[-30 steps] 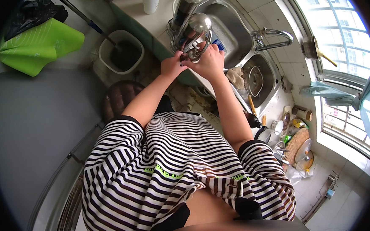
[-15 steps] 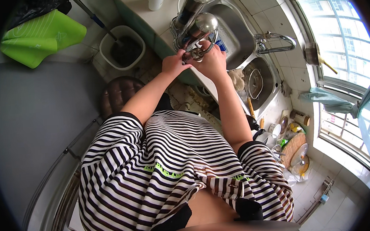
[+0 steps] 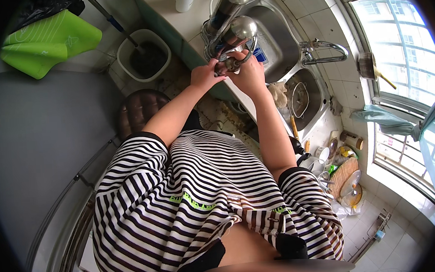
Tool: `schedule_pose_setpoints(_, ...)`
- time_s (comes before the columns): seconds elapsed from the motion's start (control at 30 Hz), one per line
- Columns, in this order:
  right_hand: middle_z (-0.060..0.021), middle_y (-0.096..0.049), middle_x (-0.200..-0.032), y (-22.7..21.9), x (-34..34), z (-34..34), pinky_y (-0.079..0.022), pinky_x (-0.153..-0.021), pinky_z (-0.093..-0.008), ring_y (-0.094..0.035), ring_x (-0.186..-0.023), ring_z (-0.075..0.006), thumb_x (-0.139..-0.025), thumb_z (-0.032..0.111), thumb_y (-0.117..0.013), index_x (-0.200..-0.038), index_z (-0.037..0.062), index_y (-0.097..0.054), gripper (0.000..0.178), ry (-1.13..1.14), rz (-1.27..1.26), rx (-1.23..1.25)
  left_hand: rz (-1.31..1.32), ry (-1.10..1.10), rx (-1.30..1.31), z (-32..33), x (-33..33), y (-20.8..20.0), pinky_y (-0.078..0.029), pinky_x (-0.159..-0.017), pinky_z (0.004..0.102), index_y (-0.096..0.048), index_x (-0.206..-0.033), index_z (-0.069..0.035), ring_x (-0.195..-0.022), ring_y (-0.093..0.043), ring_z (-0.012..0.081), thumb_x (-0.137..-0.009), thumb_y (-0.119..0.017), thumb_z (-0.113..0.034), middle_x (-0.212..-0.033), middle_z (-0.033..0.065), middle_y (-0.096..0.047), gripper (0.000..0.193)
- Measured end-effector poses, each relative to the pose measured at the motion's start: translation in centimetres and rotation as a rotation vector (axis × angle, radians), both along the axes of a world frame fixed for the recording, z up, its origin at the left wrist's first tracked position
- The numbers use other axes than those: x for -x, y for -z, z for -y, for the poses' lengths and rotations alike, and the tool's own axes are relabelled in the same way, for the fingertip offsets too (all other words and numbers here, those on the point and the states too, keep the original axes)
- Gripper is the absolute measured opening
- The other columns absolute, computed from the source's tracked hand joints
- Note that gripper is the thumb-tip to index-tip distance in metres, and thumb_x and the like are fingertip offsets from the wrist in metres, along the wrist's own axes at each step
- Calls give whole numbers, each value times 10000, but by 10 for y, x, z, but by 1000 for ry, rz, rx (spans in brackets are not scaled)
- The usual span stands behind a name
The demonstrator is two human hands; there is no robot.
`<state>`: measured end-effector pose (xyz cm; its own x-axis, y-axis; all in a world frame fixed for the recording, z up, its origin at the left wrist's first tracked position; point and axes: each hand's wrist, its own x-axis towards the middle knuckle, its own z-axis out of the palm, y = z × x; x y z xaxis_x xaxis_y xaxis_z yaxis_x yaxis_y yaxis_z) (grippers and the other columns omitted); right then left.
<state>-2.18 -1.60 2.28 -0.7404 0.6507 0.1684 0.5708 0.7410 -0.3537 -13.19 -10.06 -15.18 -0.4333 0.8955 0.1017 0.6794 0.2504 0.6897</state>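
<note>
Two shiny metal cylinders with domed tops (image 3: 241, 30) stand one behind the other in a chrome wire frame at the counter's edge, beside the sink. At the near side of this frame is a small rounded metal piece (image 3: 231, 64). My left hand (image 3: 205, 76) is closed on that piece from the left, thumb and fingers bent against it. From the right my right hand (image 3: 249, 74) closes around the same piece, its fingertips partly hidden behind the metal. Whether the piece is fixed to the frame, I cannot tell.
To the right is a double steel sink (image 3: 291, 41) with a faucet (image 3: 324, 52); a cloth (image 3: 278, 93) lies on its divider. A bin (image 3: 144, 55) with a mop stands at left, near a brown padded stool (image 3: 141, 108). Dishes (image 3: 323, 153) crowd the counter's right part.
My right hand has shifted very slightly left, and the metal piece between my hands looks a little turned. The cylinders tilt or move only a trace; my left hand stays almost in place.
</note>
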Motion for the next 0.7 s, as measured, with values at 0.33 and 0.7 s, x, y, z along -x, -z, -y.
schedule_pose_setpoints(0.33,-71,-683,-742,-12,5,10,-440,-768,-430,-650,-832,-278,-600,417,-858,-844,68,-672,464,62,69,-31,3,9,-7,-1,0,-1,-515,-580,472,-479,-1103,-145,-687,-669,362,-688,-804,-512,-754,110,-678,643)
schedule_pose_setpoints(0.7,-110,-688,-867,-21,9,17,-440,-793,-440,-639,-887,-275,-580,434,-856,-841,47,-640,515,152,175,-60,4,-4,-5,0,-1,5,-517,-577,470,-480,-1110,-151,-687,-671,352,-689,-803,-510,-737,106,-674,641)
